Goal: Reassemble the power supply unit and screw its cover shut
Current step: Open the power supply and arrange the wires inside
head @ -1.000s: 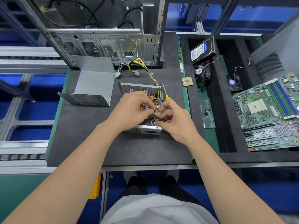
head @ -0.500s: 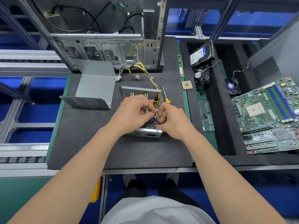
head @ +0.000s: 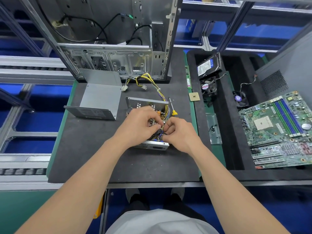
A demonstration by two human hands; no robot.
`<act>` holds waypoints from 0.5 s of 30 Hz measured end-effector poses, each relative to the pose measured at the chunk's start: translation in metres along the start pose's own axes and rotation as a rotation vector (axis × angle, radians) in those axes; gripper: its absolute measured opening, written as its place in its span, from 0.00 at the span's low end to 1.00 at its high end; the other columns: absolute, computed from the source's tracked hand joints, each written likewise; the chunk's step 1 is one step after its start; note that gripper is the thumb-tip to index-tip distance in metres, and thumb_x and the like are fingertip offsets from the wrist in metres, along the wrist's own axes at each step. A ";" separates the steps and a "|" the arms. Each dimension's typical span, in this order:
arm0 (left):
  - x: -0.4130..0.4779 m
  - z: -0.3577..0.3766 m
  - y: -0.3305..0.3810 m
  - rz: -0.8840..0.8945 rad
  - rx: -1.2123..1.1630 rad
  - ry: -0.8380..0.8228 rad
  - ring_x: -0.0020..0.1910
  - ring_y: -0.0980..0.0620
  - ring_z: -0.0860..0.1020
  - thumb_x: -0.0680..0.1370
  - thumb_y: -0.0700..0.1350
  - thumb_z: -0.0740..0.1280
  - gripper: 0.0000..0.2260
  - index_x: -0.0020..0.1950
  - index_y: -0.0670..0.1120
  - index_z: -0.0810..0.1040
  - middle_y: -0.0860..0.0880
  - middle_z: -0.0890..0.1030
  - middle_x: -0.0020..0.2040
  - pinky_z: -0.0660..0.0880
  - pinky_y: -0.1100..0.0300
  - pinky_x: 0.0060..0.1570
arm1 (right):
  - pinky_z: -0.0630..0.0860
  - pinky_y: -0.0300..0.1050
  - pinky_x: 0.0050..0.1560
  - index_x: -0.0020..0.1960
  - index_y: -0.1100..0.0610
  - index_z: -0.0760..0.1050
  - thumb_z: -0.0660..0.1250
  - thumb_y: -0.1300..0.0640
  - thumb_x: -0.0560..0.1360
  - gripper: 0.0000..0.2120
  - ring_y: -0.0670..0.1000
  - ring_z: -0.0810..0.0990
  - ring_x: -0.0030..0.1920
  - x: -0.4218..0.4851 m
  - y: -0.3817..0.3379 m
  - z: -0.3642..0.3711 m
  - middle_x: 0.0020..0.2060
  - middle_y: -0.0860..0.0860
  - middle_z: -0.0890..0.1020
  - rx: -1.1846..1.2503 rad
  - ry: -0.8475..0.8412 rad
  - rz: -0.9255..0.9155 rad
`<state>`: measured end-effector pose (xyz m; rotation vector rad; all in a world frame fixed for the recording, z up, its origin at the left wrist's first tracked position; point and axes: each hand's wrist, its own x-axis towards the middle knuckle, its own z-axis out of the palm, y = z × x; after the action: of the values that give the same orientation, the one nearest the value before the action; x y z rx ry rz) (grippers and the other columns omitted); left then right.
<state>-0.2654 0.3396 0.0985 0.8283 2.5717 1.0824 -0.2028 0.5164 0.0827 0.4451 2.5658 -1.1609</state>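
Note:
The open power supply unit (head: 146,103) lies in the middle of the black mat (head: 94,157), its circuit board bare and its yellow cable bundle (head: 157,89) trailing to the back. My left hand (head: 141,123) and my right hand (head: 179,132) meet over its near right corner, fingers curled and pinching the dark wires (head: 160,133) inside. What lies under my fingers is hidden. The grey metal cover (head: 99,97) rests apart on the mat to the left. A yellow-handled screwdriver (head: 173,109) lies against the unit's right side.
An empty computer case (head: 109,59) stands at the back of the mat. To the right, a black foam tray (head: 224,141) holds a hard drive (head: 208,65), two fans and a green motherboard (head: 280,129). A CPU chip (head: 194,96) and a RAM stick (head: 188,76) lie beside it.
Both hands have stayed over the unit's near right corner. The fingers have shifted slightly on the wires and the right hand has closed in toward the left.

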 end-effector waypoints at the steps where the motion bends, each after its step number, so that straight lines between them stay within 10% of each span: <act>1: 0.000 0.000 0.000 -0.001 0.000 0.003 0.34 0.58 0.72 0.75 0.43 0.76 0.04 0.46 0.52 0.86 0.53 0.79 0.44 0.69 0.62 0.40 | 0.76 0.43 0.41 0.42 0.50 0.78 0.77 0.59 0.68 0.09 0.46 0.81 0.38 0.000 -0.001 0.001 0.34 0.46 0.84 0.004 0.005 0.020; 15: 0.002 0.003 -0.003 -0.012 -0.045 0.027 0.36 0.61 0.74 0.75 0.43 0.75 0.08 0.42 0.58 0.84 0.59 0.76 0.39 0.64 0.70 0.38 | 0.79 0.39 0.28 0.37 0.57 0.77 0.78 0.64 0.65 0.10 0.47 0.82 0.25 0.013 -0.014 0.004 0.34 0.54 0.84 0.120 -0.049 0.279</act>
<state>-0.2673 0.3408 0.0948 0.7919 2.5609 1.1504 -0.2195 0.5063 0.0848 0.7643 2.3085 -1.2088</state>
